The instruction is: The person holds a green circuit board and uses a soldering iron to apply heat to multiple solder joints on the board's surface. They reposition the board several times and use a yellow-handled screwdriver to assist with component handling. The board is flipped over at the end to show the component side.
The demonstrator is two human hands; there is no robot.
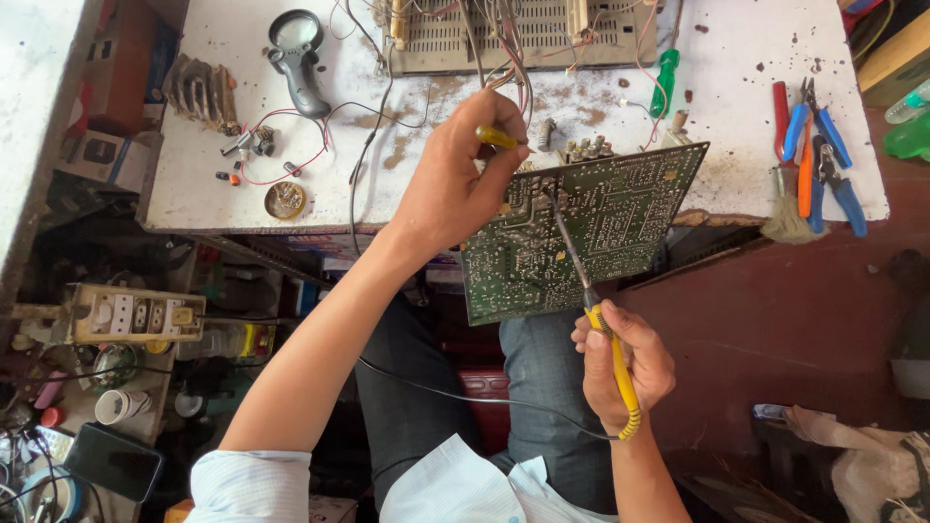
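My left hand grips the green circuit board at the table edge; my right hand closes around the yellow soldering iron, tip on the board. I think the tip could slip and bridge close tracks, because the board is tilted and held by one edge only.

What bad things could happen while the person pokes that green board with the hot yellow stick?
The soldering iron tip sits close to the left hand gripping the circuit board, so a slip might burn a finger. The board juts past the table edge over the lap, so hot solder might drip on the trousers. The iron's cord crosses the lap and could snag.
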